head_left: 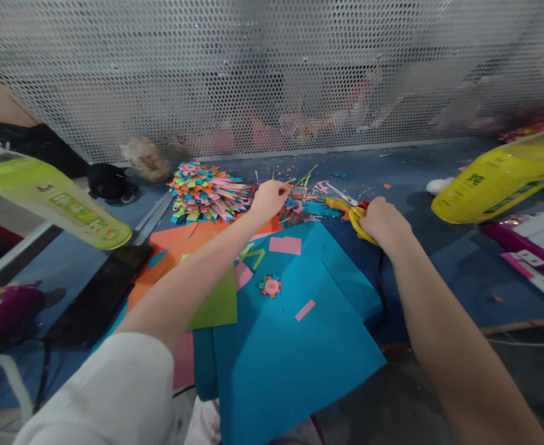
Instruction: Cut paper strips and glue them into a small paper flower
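My left hand (271,199) reaches over the heap of paper scraps (300,199) with its fingertips pinched together; anything between them is too small to make out. My right hand (385,221) is closed around a yellow glue gun (341,205), whose nozzle points left toward the scraps. Scissors (341,193) with red handles lie just behind it, close to my right fingers. Left of my left hand stands a mound of fringed multicoloured paper pieces (207,194). A small layered paper flower (271,285) lies on the large blue sheet (295,364), near pink strips (305,310).
Orange sheets (161,247) and a green sheet (219,303) lie to the left. A green drink bottle (54,198) stands left, a yellow one (499,176) right. A perforated metal screen (272,80) closes off the back. A black cord (381,278) hangs below my right hand.
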Demonstrator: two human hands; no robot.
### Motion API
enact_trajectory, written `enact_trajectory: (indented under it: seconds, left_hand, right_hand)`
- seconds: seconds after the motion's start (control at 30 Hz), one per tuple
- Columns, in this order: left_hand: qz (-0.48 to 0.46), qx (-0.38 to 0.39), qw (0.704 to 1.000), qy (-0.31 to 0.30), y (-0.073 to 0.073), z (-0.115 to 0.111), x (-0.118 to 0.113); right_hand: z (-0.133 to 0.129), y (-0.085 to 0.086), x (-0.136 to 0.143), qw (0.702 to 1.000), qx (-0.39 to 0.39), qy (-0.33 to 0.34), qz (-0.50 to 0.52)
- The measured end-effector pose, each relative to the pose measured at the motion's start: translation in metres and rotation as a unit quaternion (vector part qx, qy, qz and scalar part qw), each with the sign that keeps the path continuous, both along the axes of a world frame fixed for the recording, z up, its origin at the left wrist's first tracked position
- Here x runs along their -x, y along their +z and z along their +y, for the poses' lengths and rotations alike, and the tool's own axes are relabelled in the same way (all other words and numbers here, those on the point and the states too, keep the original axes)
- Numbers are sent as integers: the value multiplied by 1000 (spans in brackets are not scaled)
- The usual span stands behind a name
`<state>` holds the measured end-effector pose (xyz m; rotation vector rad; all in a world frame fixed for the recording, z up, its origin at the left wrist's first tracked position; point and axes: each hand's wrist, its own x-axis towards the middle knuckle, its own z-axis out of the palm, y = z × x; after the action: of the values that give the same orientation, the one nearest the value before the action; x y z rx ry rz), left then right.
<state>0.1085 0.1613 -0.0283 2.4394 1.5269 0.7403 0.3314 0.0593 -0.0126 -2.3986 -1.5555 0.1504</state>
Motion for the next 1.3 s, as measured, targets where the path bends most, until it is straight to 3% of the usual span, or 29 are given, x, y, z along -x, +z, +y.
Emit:
enact_trajectory:
  seconds: [0.13, 0.3, 0.37, 0.53, 0.67, 0.8, 0.93, 1.07, 1.3]
  left_hand:
    - [7, -9, 999, 46, 11, 3, 14]
    - [21, -24, 995, 92, 26, -7, 48]
    - [24, -20, 996, 81, 28, -12, 62]
    - [41, 31, 999, -18, 29, -23, 84]
    - [100, -7, 995, -14, 35, -36, 89]
    - [143, -15, 990, -17, 41, -64, 96]
    - [126, 13, 990, -60, 39, -101, 108]
    - [138, 52, 984, -100, 36, -132, 120]
    - [160, 45, 980, -111, 17, -142, 126]
  right_hand:
    - [-4, 8, 4, 997, 65, -24, -24]
    - [-7, 14, 6, 999, 22, -39, -24]
    - [-9, 16, 11, 999, -6, -38, -25]
    - [-16, 21, 25, 998, -55, -10, -37]
    - [-19, 22, 31, 996, -75, 21, -37]
    - [-18, 15, 40, 990, -98, 96, -37]
    - [-16, 3, 52, 981, -81, 171, -54]
    - [-16, -5, 61, 976, -40, 204, -70]
    - [-19, -6, 67, 978, -3, 199, -70]
